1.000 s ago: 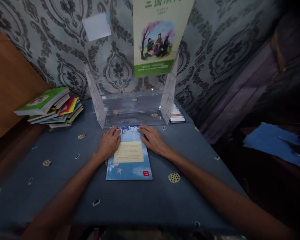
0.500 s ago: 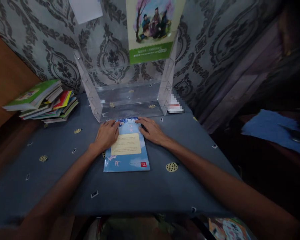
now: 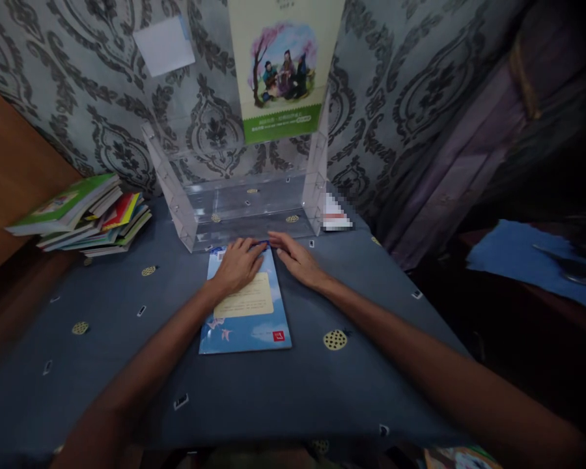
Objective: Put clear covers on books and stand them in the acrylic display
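Note:
A blue book (image 3: 247, 332) with a pale yellow text panel lies flat on the cloth-covered table, just in front of a clear plastic rack. My left hand (image 3: 239, 264) rests across the upper part of its cover, fingers stretched toward the far right corner. At that corner, my right hand (image 3: 297, 259) is beside the book's right edge, its fingers extended and nothing visible in them. Whether the right fingertips touch the book I cannot tell. The left hand hides part of the cover and panel.
The clear rack (image 3: 190, 228) holds an upright book (image 3: 286, 124) with a green band. Several stacked books (image 3: 68, 205) lie at the left. A white paper (image 3: 166, 45) is on the patterned wall. A blue cloth (image 3: 501, 254) lies right of the table (image 3: 351, 397).
My left hand has slid from the book's left side rightward across its top. My right hand has shifted off the cover to its right edge. The camera view has tilted up slightly.

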`<state>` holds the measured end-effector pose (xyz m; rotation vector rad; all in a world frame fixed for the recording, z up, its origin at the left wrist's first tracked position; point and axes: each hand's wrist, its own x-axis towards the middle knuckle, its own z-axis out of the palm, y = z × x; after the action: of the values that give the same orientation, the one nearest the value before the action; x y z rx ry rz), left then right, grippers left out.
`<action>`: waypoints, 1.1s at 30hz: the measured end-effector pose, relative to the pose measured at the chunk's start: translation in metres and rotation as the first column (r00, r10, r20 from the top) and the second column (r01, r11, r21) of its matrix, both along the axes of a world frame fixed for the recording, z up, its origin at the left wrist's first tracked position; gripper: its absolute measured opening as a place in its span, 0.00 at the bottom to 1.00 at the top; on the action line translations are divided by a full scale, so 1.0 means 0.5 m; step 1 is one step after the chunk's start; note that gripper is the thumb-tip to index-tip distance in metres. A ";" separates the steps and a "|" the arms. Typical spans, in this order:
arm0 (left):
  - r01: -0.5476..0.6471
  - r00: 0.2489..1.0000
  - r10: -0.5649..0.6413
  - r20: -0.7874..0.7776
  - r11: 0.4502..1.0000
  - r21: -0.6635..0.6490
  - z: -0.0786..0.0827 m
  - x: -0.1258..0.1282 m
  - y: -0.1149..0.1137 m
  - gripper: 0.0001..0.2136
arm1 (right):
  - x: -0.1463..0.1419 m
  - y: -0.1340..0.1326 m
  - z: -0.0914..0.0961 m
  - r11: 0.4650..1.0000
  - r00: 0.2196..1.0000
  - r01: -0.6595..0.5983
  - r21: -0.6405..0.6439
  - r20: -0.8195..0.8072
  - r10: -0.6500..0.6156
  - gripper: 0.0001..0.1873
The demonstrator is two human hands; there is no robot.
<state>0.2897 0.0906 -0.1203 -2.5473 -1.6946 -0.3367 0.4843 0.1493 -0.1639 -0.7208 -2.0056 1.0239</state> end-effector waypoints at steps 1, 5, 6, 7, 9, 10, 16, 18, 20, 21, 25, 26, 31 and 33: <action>0.000 1.000 0.000 -0.019 1.000 0.003 0.001 0.003 -0.003 0.20 | 0.001 0.001 -0.001 1.000 1.000 0.002 0.000 -0.007 -0.002 0.26; 0.008 0.998 -0.008 -0.070 1.000 -0.007 0.007 0.005 -0.010 0.20 | 0.006 0.001 0.001 0.999 0.999 0.034 0.013 -0.001 -0.034 0.24; 0.018 0.997 -0.019 -0.069 1.000 -0.014 0.007 0.002 -0.011 0.20 | 0.008 0.000 0.003 0.999 0.999 0.040 0.009 -0.008 -0.039 0.24; 0.035 0.997 -0.036 -0.062 0.999 -0.021 0.008 -0.004 -0.012 0.20 | 0.009 -0.002 0.006 0.999 0.999 0.039 -0.002 -0.024 -0.039 0.23; 0.085 0.996 -0.086 -0.033 0.996 -0.034 0.009 -0.020 -0.015 0.20 | 0.010 -0.006 0.011 0.999 0.997 0.023 -0.047 -0.072 -0.026 0.22; 0.114 0.993 -0.114 -0.014 0.993 -0.040 0.010 -0.030 -0.017 0.19 | 0.010 -0.008 0.013 0.997 0.995 0.011 -0.075 -0.097 -0.019 0.22; 0.181 0.983 -0.177 0.050 0.980 -0.088 0.025 -0.050 -0.017 0.17 | 0.001 -0.011 0.014 0.989 0.990 0.029 -0.147 -0.132 -0.049 0.21; 0.075 0.997 -0.075 -0.001 0.993 -0.092 0.031 -0.020 -0.017 0.16 | -0.001 -0.010 0.014 0.989 0.988 0.078 -0.123 -0.122 -0.094 0.19; -0.084 0.994 0.079 -0.078 0.995 -0.063 0.033 0.023 -0.019 0.18 | -0.002 -0.009 0.017 0.988 0.985 0.129 -0.088 -0.105 -0.138 0.18; -0.151 0.983 0.146 -0.111 0.988 -0.038 0.031 0.045 -0.022 0.19 | -0.002 -0.009 0.019 0.986 0.984 0.147 -0.074 -0.095 -0.154 0.18; -0.257 0.956 0.257 -0.141 0.966 0.017 0.023 0.096 -0.035 0.18 | -0.001 -0.013 0.029 0.985 0.985 0.167 -0.044 -0.047 -0.169 0.19; -0.252 0.958 0.251 -0.136 0.968 0.010 0.023 0.096 -0.039 0.16 | -0.001 -0.014 0.031 0.986 0.986 0.164 -0.039 -0.035 -0.166 0.18; -0.097 0.988 0.085 -0.126 0.991 -0.092 0.042 0.052 -0.064 0.15 | -0.005 -0.015 0.033 0.985 0.985 0.173 -0.010 -0.001 -0.173 0.18; -0.059 0.992 0.043 -0.118 0.990 -0.129 0.049 0.036 -0.078 0.16 | -0.007 -0.015 0.033 0.983 0.983 0.183 0.008 0.014 -0.183 0.18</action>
<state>0.3076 0.0515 -0.0958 -2.5511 -1.7917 -0.0747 0.4810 0.1416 -0.1473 -0.8941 -1.9135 0.9059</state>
